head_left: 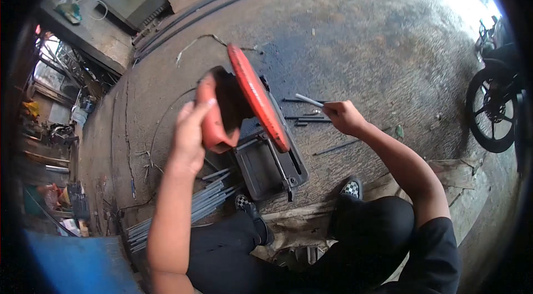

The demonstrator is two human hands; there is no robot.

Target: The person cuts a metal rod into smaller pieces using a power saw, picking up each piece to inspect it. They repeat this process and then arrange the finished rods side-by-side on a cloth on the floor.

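Note:
In front of me stands a cut-off saw with a red blade guard [256,100] and a dark metal base [258,180]. My left hand [190,133] is closed around the saw's red handle [210,119], left of the guard; some of its fingers are hidden. To the right of the saw, my right hand [345,118] grips a short grey metal rod [307,99] that points left toward the guard. Several short dark rod pieces [311,120] lie on the floor beneath that hand, beside the base.
A bundle of long metal rods [208,199] lies left of my feet. Long bars [222,0] run along the floor at the back. A motorcycle wheel [491,108] stands at the right, and a blue surface [78,263] fills the lower left. A cable [161,119] trails behind the saw.

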